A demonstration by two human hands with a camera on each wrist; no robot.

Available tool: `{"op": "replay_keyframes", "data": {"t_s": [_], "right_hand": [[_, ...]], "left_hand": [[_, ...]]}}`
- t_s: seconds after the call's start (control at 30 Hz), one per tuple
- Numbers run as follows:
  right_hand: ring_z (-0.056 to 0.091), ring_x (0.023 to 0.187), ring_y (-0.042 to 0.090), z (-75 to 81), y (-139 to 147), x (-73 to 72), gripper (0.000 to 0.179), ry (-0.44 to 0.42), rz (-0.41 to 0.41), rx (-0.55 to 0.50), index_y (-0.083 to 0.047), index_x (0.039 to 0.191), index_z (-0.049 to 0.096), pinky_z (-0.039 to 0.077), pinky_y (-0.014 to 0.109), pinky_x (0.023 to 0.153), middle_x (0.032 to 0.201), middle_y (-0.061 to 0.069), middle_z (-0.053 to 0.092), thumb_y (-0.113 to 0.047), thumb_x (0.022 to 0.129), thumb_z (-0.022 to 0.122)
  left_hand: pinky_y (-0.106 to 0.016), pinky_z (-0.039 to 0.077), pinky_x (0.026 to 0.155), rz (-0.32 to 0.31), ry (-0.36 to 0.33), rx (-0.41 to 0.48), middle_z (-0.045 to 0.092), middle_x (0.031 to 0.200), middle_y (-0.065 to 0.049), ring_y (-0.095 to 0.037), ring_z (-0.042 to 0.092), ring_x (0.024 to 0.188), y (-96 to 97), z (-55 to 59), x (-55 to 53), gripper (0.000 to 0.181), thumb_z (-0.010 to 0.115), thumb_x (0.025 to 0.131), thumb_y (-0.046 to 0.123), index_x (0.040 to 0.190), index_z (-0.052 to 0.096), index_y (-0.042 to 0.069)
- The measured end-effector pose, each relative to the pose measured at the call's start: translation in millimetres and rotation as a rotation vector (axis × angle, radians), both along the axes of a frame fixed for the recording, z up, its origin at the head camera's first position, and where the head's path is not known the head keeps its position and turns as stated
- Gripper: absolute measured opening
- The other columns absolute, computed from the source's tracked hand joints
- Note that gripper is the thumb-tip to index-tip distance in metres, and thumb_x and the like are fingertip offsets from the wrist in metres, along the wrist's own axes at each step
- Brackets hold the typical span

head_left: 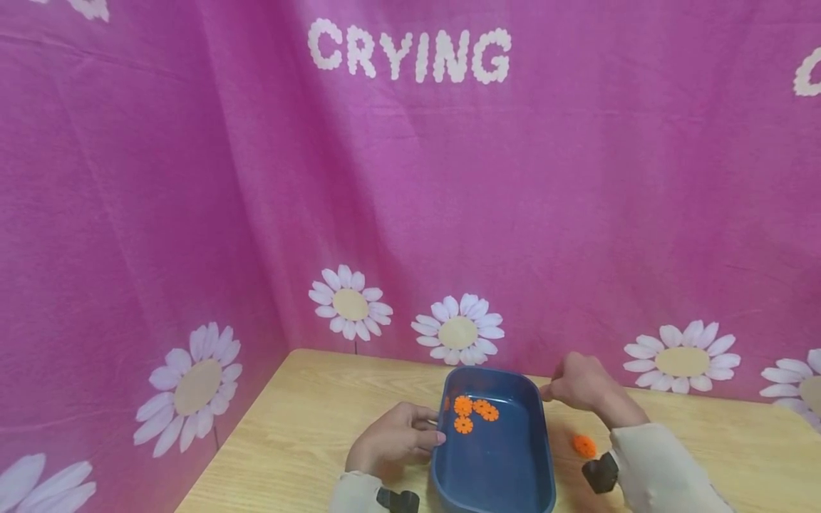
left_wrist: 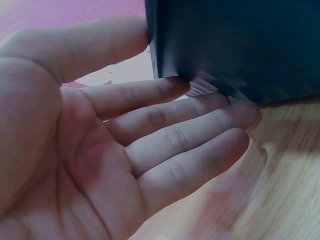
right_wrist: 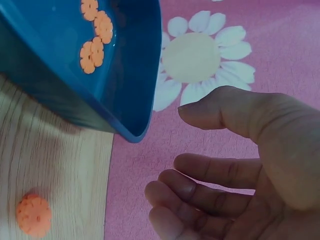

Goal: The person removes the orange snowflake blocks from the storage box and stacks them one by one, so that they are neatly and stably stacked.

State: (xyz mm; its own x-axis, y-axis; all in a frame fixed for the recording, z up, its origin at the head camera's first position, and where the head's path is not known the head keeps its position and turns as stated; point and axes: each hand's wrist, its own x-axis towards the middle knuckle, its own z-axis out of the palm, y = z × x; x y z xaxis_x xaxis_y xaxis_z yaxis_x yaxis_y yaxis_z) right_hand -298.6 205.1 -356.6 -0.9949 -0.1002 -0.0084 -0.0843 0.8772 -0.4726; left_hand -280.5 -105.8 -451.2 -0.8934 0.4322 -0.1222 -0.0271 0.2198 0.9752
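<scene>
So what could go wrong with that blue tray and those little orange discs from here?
The orange discs inside the blue tray appear loose and might slide if it tips. The left hand touches one side, but the right hand looks apart from the tray, so lifting now could unbalance it. The orange disc or small stack on the table sits near the right sleeve, which might knock it.

Left hand (head_left: 399, 436): left of the blue tray (head_left: 494, 467), thumb touching it, fingers nearly straight.
Right hand (head_left: 582, 382): right of it, apart, fingers loosely bent.
</scene>
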Motion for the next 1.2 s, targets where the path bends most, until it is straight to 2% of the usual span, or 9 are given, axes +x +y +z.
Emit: {"op": "replay_keyframes", "data": {"t_s": [0.2,0.7,0.9,1.03,1.2], "right_hand": [[0.061,0.073,0.026,3.1,-5,-1.6,0.023,0.005,0.023,-0.018,0.004,0.091,0.074,0.057,0.045,0.065,0.085,0.01,0.069,-0.014,0.079,0.081],[0.06,0.072,0.025,-1.4,-25,-4.8,0.023,0.046,0.057,-0.038,0.004,0.093,0.073,0.057,0.044,0.066,0.083,0.01,0.068,-0.011,0.079,0.082],[0.058,0.065,0.022,-6.0,-35,-7.2,0.016,0.056,0.078,-0.039,0.001,0.084,0.074,0.055,0.037,0.058,0.073,0.006,0.066,-0.012,0.078,0.082],[0.06,0.068,0.022,-11.2,-40,-8.0,0.02,0.053,0.098,-0.05,0.002,0.09,0.075,0.058,0.042,0.063,0.078,0.007,0.067,-0.013,0.078,0.082],[0.057,0.064,0.021,-20.0,-48,-6.9,0.016,0.05,0.106,-0.08,0.001,0.089,0.075,0.057,0.039,0.06,0.072,0.005,0.064,-0.011,0.08,0.081]], "left_hand": [[-0.044,0.06,0.081,-0.002,0.014,-0.011,0.073,0.103,-0.014,-0.028,0.071,0.091,0.7,2.2,-1.5,0.036,0.072,0.09,0.003,0.125,0.066,-0.003],[-0.045,0.06,0.08,-0.001,0.003,0.012,0.072,0.104,-0.015,-0.03,0.071,0.092,0.9,3.3,-0.5,0.036,0.071,0.09,0.001,0.125,0.064,-0.005],[-0.045,0.06,0.08,-0.01,0.001,0.022,0.072,0.105,-0.016,-0.031,0.071,0.093,0.7,3.9,-1.6,0.037,0.071,0.09,0.001,0.126,0.064,-0.005],[-0.046,0.059,0.082,-0.014,0.008,0.007,0.072,0.105,-0.014,-0.029,0.07,0.093,0.0,3.5,-2.0,0.036,0.072,0.09,0.003,0.126,0.065,-0.004],[-0.047,0.057,0.087,-0.013,0.005,-0.031,0.072,0.106,-0.011,-0.025,0.07,0.091,-1.8,2.1,0.5,0.038,0.073,0.089,0.005,0.126,0.066,-0.002]]}}
